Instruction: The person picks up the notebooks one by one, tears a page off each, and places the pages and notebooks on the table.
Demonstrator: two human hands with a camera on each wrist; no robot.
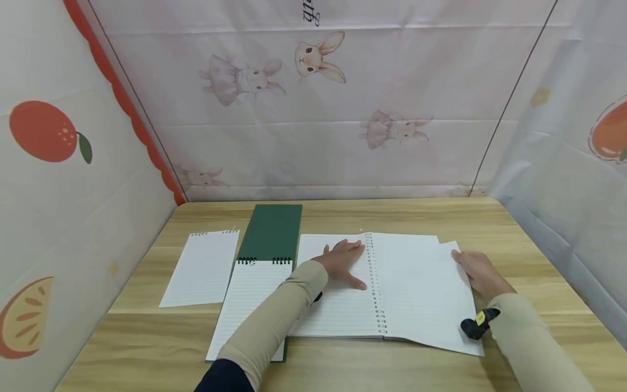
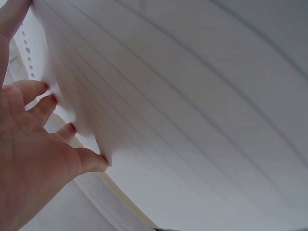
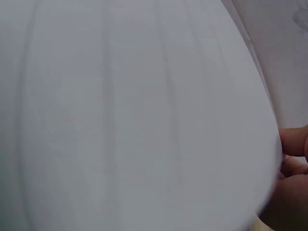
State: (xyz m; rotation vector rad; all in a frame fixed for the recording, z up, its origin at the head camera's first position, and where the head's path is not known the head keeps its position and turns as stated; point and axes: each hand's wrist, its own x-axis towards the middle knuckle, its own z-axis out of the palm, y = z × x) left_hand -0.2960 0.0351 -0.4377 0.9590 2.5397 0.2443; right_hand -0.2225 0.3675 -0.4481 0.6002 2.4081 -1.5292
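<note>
A spiral notebook lies open in the middle of the wooden table. My left hand presses flat on its lined left page beside the wire spiral, fingers straight. In the left wrist view the left hand touches the lined page. A loose-looking white sheet lies skewed over the right page. My right hand holds that sheet at its right edge, fingers curled around it. In the right wrist view the sheet fills the frame, with the right hand's fingertips at its edge.
To the left lies a top-spiral notepad with its green cover flipped back. Further left is a torn-out lined sheet. Printed cloth walls enclose the table on three sides. A black device is strapped to the right wrist.
</note>
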